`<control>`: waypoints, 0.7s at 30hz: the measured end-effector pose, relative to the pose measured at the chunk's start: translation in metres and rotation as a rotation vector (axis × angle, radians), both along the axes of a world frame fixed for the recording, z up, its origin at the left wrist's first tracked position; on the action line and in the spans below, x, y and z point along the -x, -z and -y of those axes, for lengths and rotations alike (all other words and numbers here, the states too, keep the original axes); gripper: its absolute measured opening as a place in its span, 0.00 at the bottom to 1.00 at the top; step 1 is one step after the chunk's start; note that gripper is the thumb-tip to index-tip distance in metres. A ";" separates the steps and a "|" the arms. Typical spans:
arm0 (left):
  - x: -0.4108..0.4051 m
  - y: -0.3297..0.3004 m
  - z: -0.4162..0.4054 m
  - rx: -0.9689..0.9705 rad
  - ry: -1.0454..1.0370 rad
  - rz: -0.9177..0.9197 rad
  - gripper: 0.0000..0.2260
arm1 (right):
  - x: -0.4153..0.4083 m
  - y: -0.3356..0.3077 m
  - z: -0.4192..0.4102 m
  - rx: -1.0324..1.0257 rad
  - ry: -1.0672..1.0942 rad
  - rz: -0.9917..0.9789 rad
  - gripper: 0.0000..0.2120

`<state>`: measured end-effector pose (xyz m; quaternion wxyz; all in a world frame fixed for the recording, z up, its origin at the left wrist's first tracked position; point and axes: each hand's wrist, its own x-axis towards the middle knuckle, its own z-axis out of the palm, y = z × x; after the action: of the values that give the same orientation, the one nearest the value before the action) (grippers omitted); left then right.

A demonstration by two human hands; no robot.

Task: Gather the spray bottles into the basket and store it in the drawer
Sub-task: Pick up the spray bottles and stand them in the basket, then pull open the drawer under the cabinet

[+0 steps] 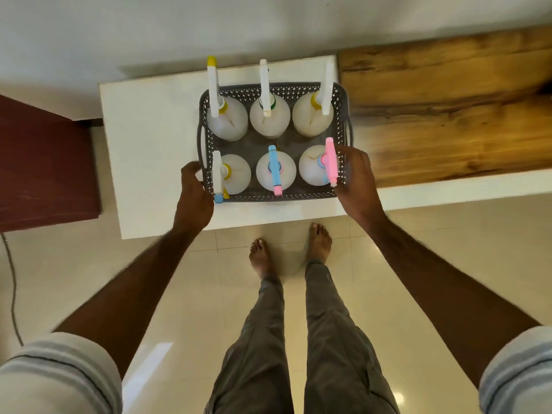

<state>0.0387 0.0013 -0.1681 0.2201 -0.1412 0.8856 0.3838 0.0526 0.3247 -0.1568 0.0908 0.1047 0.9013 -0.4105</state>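
Observation:
A grey perforated basket (pixel 298 88) stands on a small white table (pixel 149 150). Several translucent white spray bottles stand upright inside it in two rows. The near row has a bottle with a pink nozzle (pixel 331 162), one with a blue and pink nozzle (pixel 274 170) and one with a white nozzle (pixel 217 174). My left hand (pixel 192 195) touches the basket's near left corner, fingers curled at its rim. My right hand (pixel 355 180) lies against the near right corner beside the pink nozzle. Whether either hand truly grips the rim is hard to tell.
A wooden-topped counter (pixel 448 109) adjoins the table on the right. A dark red cabinet (pixel 44 162) stands to the left. A cable (pixel 12 288) runs over the tiled floor at far left. My bare feet (pixel 291 249) stand just before the table.

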 end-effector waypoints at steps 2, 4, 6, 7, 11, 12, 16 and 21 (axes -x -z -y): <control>-0.020 0.000 -0.004 0.096 -0.107 0.001 0.22 | -0.023 -0.006 0.003 -0.052 0.144 -0.059 0.26; -0.044 0.002 -0.006 0.219 -0.105 0.040 0.17 | -0.053 -0.009 0.010 -0.083 0.323 -0.076 0.23; -0.066 0.005 -0.004 0.328 0.101 0.019 0.14 | -0.090 -0.007 0.021 -0.082 0.484 -0.050 0.22; -0.076 0.008 -0.002 0.351 0.255 -0.003 0.14 | -0.110 -0.004 0.028 -0.062 0.541 -0.024 0.21; -0.088 0.021 0.000 0.379 0.918 -0.060 0.18 | -0.174 0.023 0.056 0.119 0.576 0.151 0.18; -0.088 0.026 -0.003 0.383 1.062 -0.083 0.20 | -0.190 0.034 0.063 0.172 0.566 0.198 0.15; -0.070 0.053 -0.025 0.448 1.480 -0.207 0.30 | -0.239 0.087 0.091 0.435 0.627 0.461 0.08; -0.040 0.105 -0.034 0.667 1.757 -0.527 0.33 | -0.255 0.162 0.126 0.886 0.809 0.577 0.03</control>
<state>0.0788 0.0349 -0.2730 0.1714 0.6048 0.7593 -0.1681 0.3073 0.1984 -0.3186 0.2017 0.4932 0.4764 -0.6994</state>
